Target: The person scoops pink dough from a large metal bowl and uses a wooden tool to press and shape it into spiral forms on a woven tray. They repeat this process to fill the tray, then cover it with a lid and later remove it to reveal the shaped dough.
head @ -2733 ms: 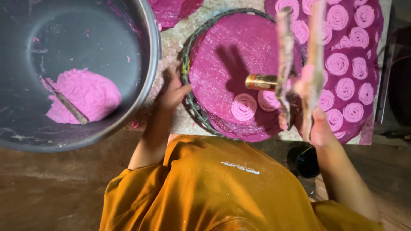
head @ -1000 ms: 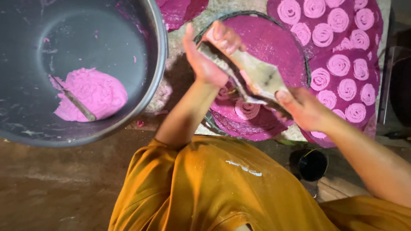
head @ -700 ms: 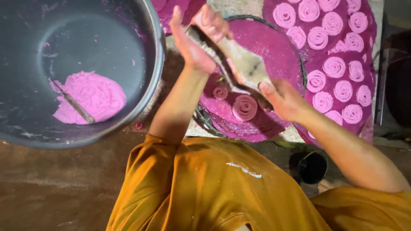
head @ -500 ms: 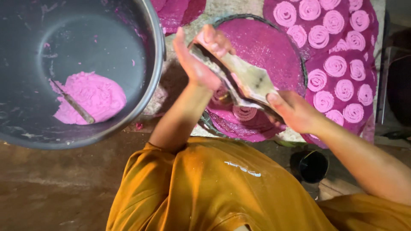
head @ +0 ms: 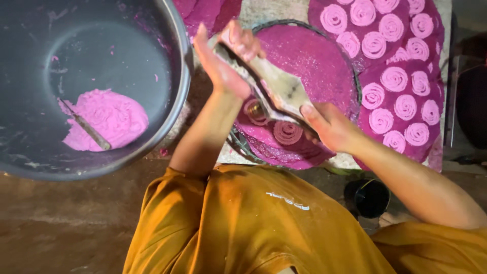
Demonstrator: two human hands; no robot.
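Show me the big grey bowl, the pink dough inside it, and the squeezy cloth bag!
big grey bowl (head: pixel 177 61), head view, on its right rim.
pink dough (head: pixel 114 119), head view, middle of the lump.
cloth bag (head: pixel 281 91), head view, on its pale middle between the hands.

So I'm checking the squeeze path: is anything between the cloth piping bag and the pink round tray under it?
Nothing visible. Left hand and right hand hold the cloth piping bag above the pink round tray, where two spirals lie.

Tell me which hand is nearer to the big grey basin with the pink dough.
Left. The left hand is raised just beside the grey basin rim, gripping the cloth piping bag; the right hand holds the bag's other end, farther off over the round tray.
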